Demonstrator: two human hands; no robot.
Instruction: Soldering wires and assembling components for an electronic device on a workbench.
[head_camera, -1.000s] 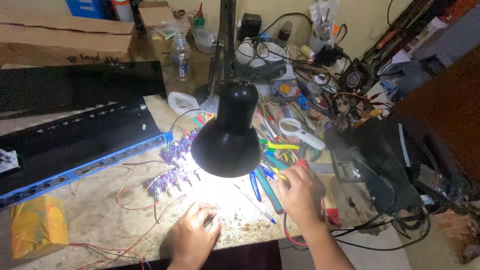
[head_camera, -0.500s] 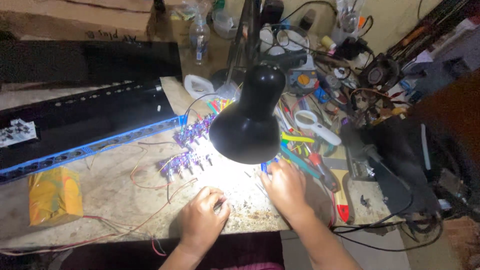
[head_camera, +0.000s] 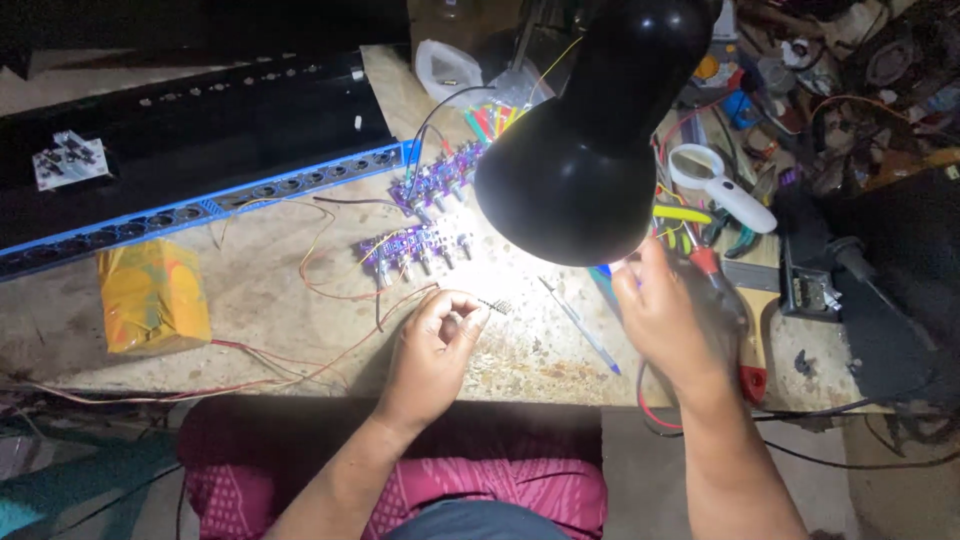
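Far left: a crinkled yellow plastic packet (head_camera: 152, 296) lies on the worn, speckled benchtop (head_camera: 270, 300). Above it runs a long black panel with a blue edge strip (head_camera: 200, 205) pierced by round holes. Thin red and yellow wires (head_camera: 320, 255) loop across the bench toward two purple circuit boards (head_camera: 420, 245) bristling with metal pot shafts.

Left hand (head_camera: 432, 352): fingers curled in, thumb and forefinger pinched together on a small item; what it is cannot be made out. Just beside the fingertips, on the bench, lies a short dark pin-header strip (head_camera: 497, 305) in the bright lamp pool.

A slim pen (head_camera: 580, 325) lies diagonal between the hands. The glossy black dome lamp shade (head_camera: 590, 130) hides the bench behind it.

Right hand (head_camera: 665, 315): fingers bent loosely over a red-handled tool (head_camera: 735, 320), fingertips under the shade's rim; whether they grip it cannot be told. A white magnifier (head_camera: 720, 185) lies beyond.

Compared with half a second ago: the view sits closer, the left hand is lifted into a pinch rather than lying flat on the bench.
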